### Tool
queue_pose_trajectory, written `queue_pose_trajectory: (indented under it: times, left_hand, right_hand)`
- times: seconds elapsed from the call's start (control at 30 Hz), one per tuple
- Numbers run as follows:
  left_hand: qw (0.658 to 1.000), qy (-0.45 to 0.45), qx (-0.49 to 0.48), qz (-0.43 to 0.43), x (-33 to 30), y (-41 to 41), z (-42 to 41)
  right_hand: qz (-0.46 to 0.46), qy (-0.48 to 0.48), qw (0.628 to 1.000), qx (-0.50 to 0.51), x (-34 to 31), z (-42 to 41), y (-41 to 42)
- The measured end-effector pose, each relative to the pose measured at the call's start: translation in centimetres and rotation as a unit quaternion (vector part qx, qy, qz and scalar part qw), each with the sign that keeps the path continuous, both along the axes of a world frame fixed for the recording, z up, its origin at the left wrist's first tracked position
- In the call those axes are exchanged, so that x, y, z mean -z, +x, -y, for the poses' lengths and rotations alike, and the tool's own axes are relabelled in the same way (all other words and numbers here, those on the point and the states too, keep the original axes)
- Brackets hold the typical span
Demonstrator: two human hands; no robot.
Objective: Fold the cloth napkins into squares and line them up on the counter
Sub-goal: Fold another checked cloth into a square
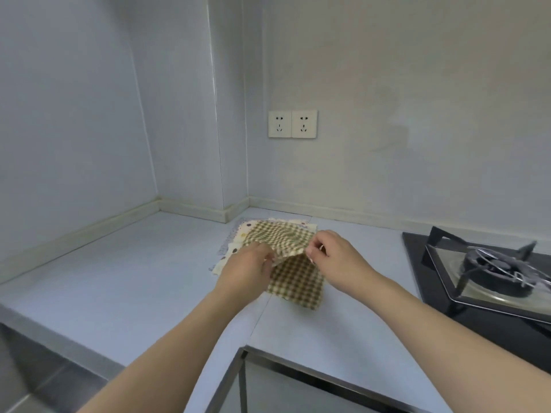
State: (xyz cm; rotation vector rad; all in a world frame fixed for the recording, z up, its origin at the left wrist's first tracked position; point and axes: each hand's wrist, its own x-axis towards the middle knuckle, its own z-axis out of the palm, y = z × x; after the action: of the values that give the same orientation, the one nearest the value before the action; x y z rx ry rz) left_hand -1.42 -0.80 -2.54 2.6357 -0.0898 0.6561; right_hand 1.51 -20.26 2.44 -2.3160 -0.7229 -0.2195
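Napkin (pixel 293 274), checked, lies on the counter (pixel 134 278) left of the stove (pixel 477 263), atop a spread pile (pixel 235 242). We pinch its raised fold with left hand (pixel 249 271) and right hand (pixel 334 257). Uneven pull may skew corners or drag the pile.
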Motion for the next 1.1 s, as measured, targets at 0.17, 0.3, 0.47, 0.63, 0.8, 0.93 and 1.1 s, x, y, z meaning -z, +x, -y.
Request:
queue_pose_trajectory:
  times: [0.17,0.3,0.47,0.63,0.8,0.93,1.1]
  left_hand:
    - [0.995,-0.094,0.029,-0.020,-5.5,-1.7,2.6]
    - [0.978,-0.201,0.054,-0.005,-9.9,-4.0,5.4]
    - [0.970,-0.215,0.113,-0.010,-16.0,-7.6,8.4]
    - [0.973,-0.161,0.154,-0.058,-18.7,-10.6,10.5]
    - [0.968,-0.158,0.158,-0.118,-18.8,-10.7,10.6]
    - [0.975,-0.100,0.133,-0.148,-16.7,-7.9,9.5]
    - [0.985,-0.041,0.095,-0.140,-10.9,-1.0,8.1]
  right_hand:
    - [-0.121,0.175,0.976,0.036,-4.5,1.8,-2.5]
    - [-0.188,0.308,0.932,0.031,-8.5,4.2,-5.1]
    - [-0.248,0.336,0.907,0.050,-12.6,8.4,-8.3]
    - [-0.287,0.316,0.901,0.077,-14.0,11.9,-10.9]
    - [-0.295,0.236,0.926,-0.006,-12.5,13.9,-11.2]
    - [-0.260,0.279,0.924,0.006,-9.3,14.4,-7.3]
    - [-0.176,0.211,0.960,0.054,-3.6,13.6,-0.6]
